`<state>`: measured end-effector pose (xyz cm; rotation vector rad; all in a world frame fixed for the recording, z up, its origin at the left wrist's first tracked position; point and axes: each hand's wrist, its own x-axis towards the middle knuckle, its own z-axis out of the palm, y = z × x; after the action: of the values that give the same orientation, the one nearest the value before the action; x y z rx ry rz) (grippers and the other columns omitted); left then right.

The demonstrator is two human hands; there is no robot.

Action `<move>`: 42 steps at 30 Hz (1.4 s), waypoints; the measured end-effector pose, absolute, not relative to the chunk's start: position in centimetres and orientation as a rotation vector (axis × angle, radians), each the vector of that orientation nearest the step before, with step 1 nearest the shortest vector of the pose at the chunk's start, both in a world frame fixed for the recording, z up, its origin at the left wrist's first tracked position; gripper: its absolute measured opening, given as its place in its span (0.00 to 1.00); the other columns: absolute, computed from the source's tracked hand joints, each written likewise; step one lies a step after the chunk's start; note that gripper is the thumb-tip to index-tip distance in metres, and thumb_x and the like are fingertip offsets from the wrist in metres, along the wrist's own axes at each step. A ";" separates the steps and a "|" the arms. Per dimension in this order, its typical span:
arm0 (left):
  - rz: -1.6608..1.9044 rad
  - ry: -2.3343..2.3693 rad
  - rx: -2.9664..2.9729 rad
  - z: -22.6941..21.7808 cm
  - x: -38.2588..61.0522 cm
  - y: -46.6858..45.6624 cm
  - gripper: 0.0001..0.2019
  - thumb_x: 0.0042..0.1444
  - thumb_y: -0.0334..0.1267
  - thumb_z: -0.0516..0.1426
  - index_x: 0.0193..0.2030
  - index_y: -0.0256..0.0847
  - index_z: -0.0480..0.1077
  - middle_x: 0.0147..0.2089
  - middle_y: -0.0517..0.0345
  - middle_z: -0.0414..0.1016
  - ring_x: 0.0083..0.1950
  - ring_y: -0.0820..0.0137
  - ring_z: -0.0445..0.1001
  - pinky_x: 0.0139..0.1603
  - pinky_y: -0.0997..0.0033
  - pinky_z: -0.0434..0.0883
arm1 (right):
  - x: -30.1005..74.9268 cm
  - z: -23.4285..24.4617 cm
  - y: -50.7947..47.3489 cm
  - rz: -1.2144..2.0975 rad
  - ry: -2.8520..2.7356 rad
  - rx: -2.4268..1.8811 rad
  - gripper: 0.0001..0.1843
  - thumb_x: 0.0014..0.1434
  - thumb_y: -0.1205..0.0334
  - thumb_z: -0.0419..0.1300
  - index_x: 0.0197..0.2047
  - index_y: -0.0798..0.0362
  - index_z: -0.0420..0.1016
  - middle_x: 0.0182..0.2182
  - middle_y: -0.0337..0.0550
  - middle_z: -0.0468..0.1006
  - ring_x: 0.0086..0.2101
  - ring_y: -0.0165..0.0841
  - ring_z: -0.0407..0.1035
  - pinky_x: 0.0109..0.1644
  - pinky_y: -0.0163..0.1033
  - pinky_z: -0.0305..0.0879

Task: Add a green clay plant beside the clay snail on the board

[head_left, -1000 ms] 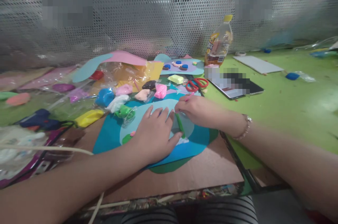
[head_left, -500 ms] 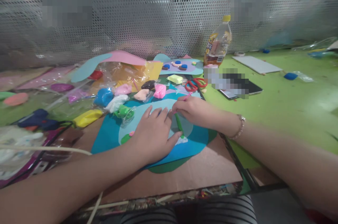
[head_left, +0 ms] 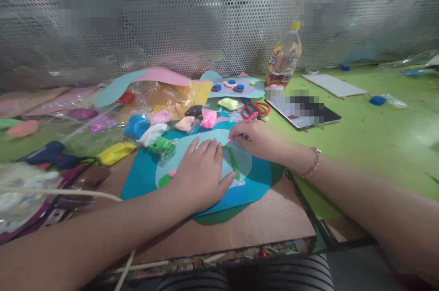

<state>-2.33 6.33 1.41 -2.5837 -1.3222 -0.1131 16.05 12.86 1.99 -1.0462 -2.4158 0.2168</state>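
Observation:
My left hand (head_left: 199, 177) lies flat with fingers spread on a layered blue paper picture (head_left: 261, 179), covering part of it. My right hand (head_left: 255, 139) pinches a thin pink clay tool (head_left: 253, 116), its lower end near the light blue middle of the picture. Just below that end, a narrow green clay strip (head_left: 234, 161) runs down to a white clay patch (head_left: 239, 183) by my left thumb. Left of my left hand show a green clay shape (head_left: 164, 181) and a small pink piece (head_left: 172, 173).
Several bagged clay lumps, among them green (head_left: 162, 145) and yellow (head_left: 116, 153), lie left and behind. Red-handled scissors (head_left: 255, 110), a phone-like dark tablet (head_left: 308, 113) and a bottle (head_left: 284, 60) stand or lie beyond my right hand. A cord (head_left: 68, 192) crosses at left.
My right hand has shifted slightly right with the pink clay tool, whose upper end now shows more plainly. My left hand stays spread on the picture.

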 end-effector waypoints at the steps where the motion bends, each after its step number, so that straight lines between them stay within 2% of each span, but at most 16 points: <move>1: -0.114 -1.319 -2.584 1.4 -2.3 6.3 0.31 0.61 0.52 0.43 0.57 0.24 0.64 0.57 0.35 0.65 0.60 0.52 0.61 0.63 0.48 0.49 | 16.0 1.9 12.9 0.221 -2.424 -1.041 0.13 0.55 0.73 0.51 0.35 0.54 0.75 0.32 0.42 0.78 0.33 0.31 0.69 0.37 0.34 0.61; 6: -0.109 -1.309 -2.584 1.4 -2.3 6.4 0.31 0.61 0.51 0.42 0.59 0.24 0.61 0.58 0.37 0.64 0.59 0.52 0.61 0.62 0.47 0.49 | 15.9 1.8 12.8 0.253 -2.453 -1.022 0.12 0.56 0.72 0.51 0.36 0.54 0.76 0.33 0.43 0.78 0.34 0.32 0.69 0.39 0.35 0.62; 11: -0.084 -1.305 -2.601 1.3 -2.4 6.5 0.30 0.61 0.51 0.43 0.57 0.25 0.64 0.58 0.37 0.65 0.58 0.51 0.62 0.62 0.46 0.50 | 15.7 2.0 12.5 0.292 -2.505 -0.972 0.12 0.56 0.73 0.51 0.36 0.55 0.76 0.32 0.43 0.78 0.33 0.31 0.69 0.38 0.34 0.62; 18: -0.089 -1.323 -2.574 1.4 -2.2 6.4 0.32 0.61 0.51 0.43 0.59 0.23 0.60 0.59 0.36 0.64 0.60 0.52 0.60 0.63 0.47 0.49 | 15.9 1.8 12.8 0.192 -2.424 -1.057 0.13 0.55 0.73 0.51 0.35 0.55 0.76 0.33 0.43 0.79 0.33 0.31 0.70 0.38 0.34 0.63; 24: -0.058 -1.354 -2.529 1.7 -2.1 6.3 0.33 0.59 0.53 0.44 0.56 0.20 0.64 0.58 0.31 0.63 0.61 0.50 0.59 0.63 0.47 0.49 | 16.1 2.5 12.7 0.159 -2.357 -1.157 0.13 0.53 0.75 0.52 0.35 0.56 0.77 0.33 0.42 0.80 0.35 0.32 0.71 0.41 0.35 0.63; 28: -0.049 -1.349 -2.531 1.4 -2.2 6.4 0.33 0.60 0.53 0.44 0.56 0.21 0.64 0.58 0.32 0.63 0.61 0.50 0.58 0.63 0.47 0.49 | 16.1 2.7 12.6 0.154 -2.329 -1.229 0.14 0.53 0.76 0.52 0.35 0.55 0.77 0.32 0.42 0.80 0.34 0.33 0.71 0.39 0.36 0.63; 32: -0.097 -1.316 -2.536 1.3 -2.2 6.4 0.32 0.60 0.53 0.44 0.56 0.22 0.65 0.58 0.33 0.64 0.61 0.50 0.59 0.62 0.47 0.49 | 16.0 2.2 12.7 0.193 -2.369 -1.105 0.14 0.53 0.76 0.52 0.35 0.55 0.77 0.32 0.41 0.79 0.33 0.31 0.71 0.38 0.34 0.63; 35: -0.146 -1.278 -2.532 1.6 -2.0 6.3 0.30 0.60 0.51 0.46 0.54 0.23 0.67 0.55 0.34 0.67 0.58 0.50 0.61 0.61 0.47 0.51 | 15.8 1.7 12.7 0.189 -2.390 -1.028 0.12 0.55 0.73 0.52 0.36 0.55 0.76 0.32 0.42 0.79 0.33 0.30 0.71 0.38 0.34 0.63; 39: -0.163 -1.216 -2.534 2.2 -1.9 6.0 0.26 0.58 0.50 0.49 0.48 0.25 0.70 0.43 0.39 0.72 0.48 0.52 0.67 0.58 0.48 0.56 | 15.6 1.4 12.8 0.162 -2.403 -0.992 0.11 0.57 0.71 0.52 0.35 0.57 0.75 0.32 0.44 0.78 0.32 0.30 0.69 0.37 0.34 0.62; 42: -0.157 -1.230 -2.526 2.2 -2.0 6.0 0.27 0.58 0.50 0.49 0.48 0.24 0.70 0.43 0.39 0.72 0.48 0.52 0.67 0.58 0.48 0.56 | 15.6 1.3 12.7 0.155 -2.419 -0.967 0.10 0.57 0.71 0.51 0.35 0.57 0.75 0.31 0.44 0.77 0.31 0.29 0.68 0.36 0.33 0.60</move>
<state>-1.98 6.01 2.24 -2.5258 -1.2298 -0.1570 15.61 12.74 1.33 -0.9672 -2.4192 0.1554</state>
